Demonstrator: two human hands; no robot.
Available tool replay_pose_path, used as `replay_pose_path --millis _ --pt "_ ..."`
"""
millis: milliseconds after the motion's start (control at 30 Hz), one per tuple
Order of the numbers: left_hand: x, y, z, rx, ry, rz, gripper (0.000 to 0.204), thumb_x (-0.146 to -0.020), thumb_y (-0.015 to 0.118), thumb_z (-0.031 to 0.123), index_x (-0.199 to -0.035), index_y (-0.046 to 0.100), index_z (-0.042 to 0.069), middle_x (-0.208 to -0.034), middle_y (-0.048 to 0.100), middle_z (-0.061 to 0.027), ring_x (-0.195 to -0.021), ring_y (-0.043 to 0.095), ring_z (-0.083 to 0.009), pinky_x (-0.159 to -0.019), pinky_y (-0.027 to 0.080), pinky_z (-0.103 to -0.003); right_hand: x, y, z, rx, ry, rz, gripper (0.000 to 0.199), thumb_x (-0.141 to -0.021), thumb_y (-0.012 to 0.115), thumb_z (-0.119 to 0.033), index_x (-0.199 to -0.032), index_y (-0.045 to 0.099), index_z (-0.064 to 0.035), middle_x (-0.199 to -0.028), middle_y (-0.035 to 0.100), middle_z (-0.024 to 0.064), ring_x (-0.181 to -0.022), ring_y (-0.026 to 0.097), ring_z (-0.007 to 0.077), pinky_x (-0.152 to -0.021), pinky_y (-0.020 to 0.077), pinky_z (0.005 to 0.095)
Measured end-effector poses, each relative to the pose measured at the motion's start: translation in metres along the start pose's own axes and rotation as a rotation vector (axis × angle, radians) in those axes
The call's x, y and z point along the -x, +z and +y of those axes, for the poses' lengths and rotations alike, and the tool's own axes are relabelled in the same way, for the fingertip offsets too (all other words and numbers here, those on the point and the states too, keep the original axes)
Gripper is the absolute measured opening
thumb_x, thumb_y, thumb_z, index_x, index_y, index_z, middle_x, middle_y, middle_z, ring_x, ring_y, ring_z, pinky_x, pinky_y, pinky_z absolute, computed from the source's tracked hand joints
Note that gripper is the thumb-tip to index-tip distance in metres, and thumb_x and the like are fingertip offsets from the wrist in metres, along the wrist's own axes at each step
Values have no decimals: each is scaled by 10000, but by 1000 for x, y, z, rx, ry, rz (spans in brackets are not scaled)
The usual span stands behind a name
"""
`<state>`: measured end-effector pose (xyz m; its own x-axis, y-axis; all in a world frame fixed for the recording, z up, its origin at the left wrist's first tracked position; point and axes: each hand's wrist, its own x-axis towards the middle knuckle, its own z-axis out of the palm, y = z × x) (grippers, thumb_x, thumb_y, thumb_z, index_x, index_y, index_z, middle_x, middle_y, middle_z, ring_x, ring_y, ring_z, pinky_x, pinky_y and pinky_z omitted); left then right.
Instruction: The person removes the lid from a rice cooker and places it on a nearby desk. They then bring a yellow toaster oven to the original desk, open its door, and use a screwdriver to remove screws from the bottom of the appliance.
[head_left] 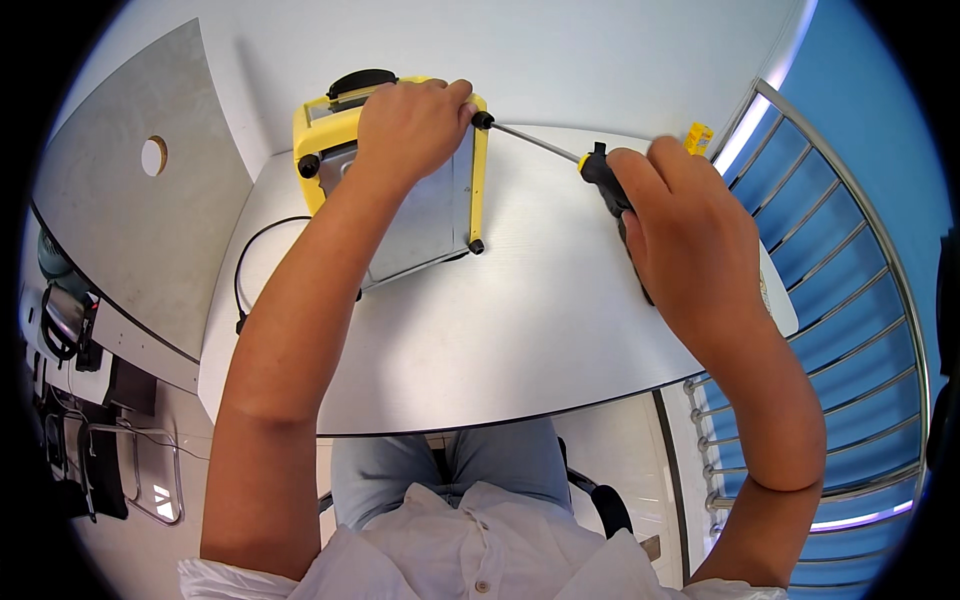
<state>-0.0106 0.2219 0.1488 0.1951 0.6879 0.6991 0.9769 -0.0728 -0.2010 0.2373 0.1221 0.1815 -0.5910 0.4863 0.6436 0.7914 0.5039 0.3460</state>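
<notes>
A boxy appliance with a yellow frame point(478, 185) stands on the white table, its flat grey panel facing me. Black feet sit at its corners, and a black handle-like part point(362, 80) shows on top. My left hand point(412, 125) grips the upper edge of the frame, fingers curled over it. In my right hand point(690, 225) is a black and yellow electric screwdriver point(603, 172), held by its grip. Its long metal shaft point(535, 142) reaches left to the black foot point(483, 120) at the upper right corner. The foot hides the tip.
A black cord point(240, 262) runs from the appliance across the white table point(480, 360). A small yellow box point(698, 138) stands behind my right hand. Metal railing point(850, 190) borders the right side, a grey panel with a round hole point(120, 200) the left. A kettle point(65, 312) stands farther left.
</notes>
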Motion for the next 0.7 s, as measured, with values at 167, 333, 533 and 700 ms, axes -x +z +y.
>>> replay_pose_path --millis 167,333,533,700 --pt "0 1 0 0 -5 -8 236 -914 541 294 -1038 652 127 -818 685 -59 -720 647 -258 -627 497 -390 -1 2 -3 -4 43 -3 133 -736 629 22 -837 560 -30 -819 489 83 -720 546 210 -564 504 330" --pt "0 1 0 -7 1 -2 228 -915 538 292 -1022 650 124 -812 683 -61 -721 647 -261 -625 496 -392 -2 2 0 -34 -29 39 100 -733 632 22 -791 558 -13 -800 512 98 -755 548 218 -568 504 327" --pt "-1 0 0 9 -3 -11 223 -913 539 291 -1020 651 130 -824 686 -63 -726 648 -263 -623 494 -397 -6 -6 2 95 -80 29 130 -730 630 21 -823 563 -40 -809 527 81 -719 549 223 -548 495 323" --pt "0 2 -1 6 -4 -8 229 -916 532 290 -1030 653 133 -832 687 -68 -735 649 -264 -636 495 -397 -2 -6 -1 -27 -14 -10 216 -717 648 41 -898 577 -53 -844 536 75 -713 559 230 -591 493 341"
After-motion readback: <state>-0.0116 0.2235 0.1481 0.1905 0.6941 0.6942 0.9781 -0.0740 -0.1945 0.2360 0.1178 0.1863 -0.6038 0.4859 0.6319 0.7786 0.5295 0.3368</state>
